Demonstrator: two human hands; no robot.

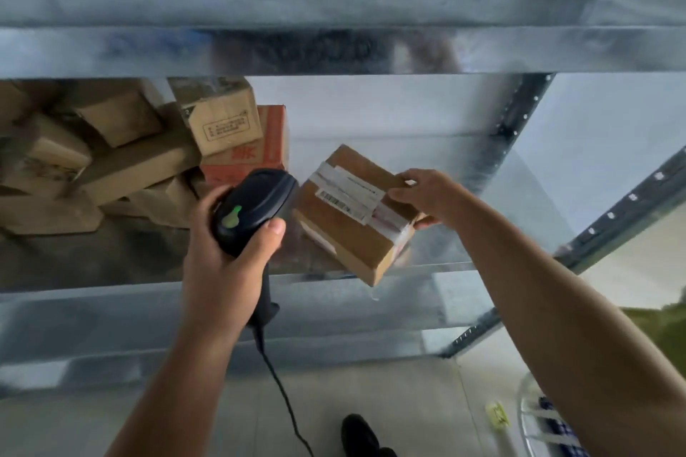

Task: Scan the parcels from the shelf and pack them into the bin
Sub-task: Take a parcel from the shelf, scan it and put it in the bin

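While the black scanner (pixel 252 208) is being gripped by the left hand (pixel 222 252), with the fingers and thumb being wrapped round its body, its head is being pointed toward three o'clock at a taped brown parcel (pixel 349 230). The parcel is being held tilted by the right hand (pixel 427 197), which is gripping its edge at two o'clock, and its barcode label (pixel 345 197) is being faced upward just beside the scanner's head. The parcel is being held over the front part of the metal shelf (pixel 445 252); whether it is touching the shelf cannot be told. At nine to ten o'clock from the parcel, a heap of cardboard boxes (pixel 111 167) is lying on the same shelf, with a red-printed box (pixel 273 145) nearest. The scanner's cable (pixel 282 393) is hanging toward six o'clock, near a dark shoe (pixel 360 434) on the floor.
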